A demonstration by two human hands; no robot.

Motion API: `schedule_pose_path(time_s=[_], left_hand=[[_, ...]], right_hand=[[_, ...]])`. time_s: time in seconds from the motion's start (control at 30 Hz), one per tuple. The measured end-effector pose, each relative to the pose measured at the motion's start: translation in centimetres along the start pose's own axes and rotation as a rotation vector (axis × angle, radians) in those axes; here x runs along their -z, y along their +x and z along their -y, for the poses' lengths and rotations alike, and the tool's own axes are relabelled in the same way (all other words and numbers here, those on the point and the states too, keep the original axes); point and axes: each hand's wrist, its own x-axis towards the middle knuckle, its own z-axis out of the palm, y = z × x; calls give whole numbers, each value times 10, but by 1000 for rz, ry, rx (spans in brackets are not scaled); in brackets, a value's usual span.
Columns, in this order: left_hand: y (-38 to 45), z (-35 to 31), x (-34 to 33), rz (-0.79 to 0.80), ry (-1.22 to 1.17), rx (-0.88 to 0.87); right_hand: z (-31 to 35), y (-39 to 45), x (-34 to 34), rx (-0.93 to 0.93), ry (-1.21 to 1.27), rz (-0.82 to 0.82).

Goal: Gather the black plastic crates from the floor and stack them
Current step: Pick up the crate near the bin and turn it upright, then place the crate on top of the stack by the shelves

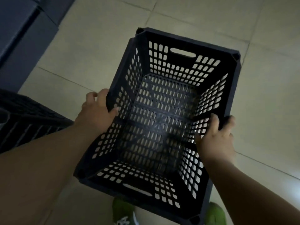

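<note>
A black plastic crate (162, 114) with slotted walls and floor fills the middle of the view, open side up and held above the tiled floor. My left hand (95, 111) grips its left long rim, thumb inside the wall. My right hand (215, 137) grips the right long rim the same way. Handle slots show in the far and near short walls. A second black crate (24, 120) lies at the left edge, partly behind my left forearm.
Pale floor tiles (100, 51) surround the crate. Dark blue-grey boxes (21, 38) stand at the upper left. My green shoes (123, 213) show below the held crate at the bottom edge.
</note>
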Motion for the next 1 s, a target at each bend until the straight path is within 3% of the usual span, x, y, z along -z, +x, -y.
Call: schedule_pose_path(time_s=[0.1, 0.23, 0.43, 0.73, 1.0], left_hand=[[15, -7, -9, -32, -101, -66], [24, -20, -11, -97, 89, -159], [11, -43, 16, -58, 218, -36], [-74, -109, 163, -30, 71, 48], [-186, -206, 318, -215, -46, 114]], right_hand=[[-3, 10, -6, -60, 16, -69], [-3, 12, -4, -30, 41, -67], [0, 19, 47, 64, 69, -81], [20, -19, 243, 283, -4, -129], [24, -88, 462, 442, -6, -253]])
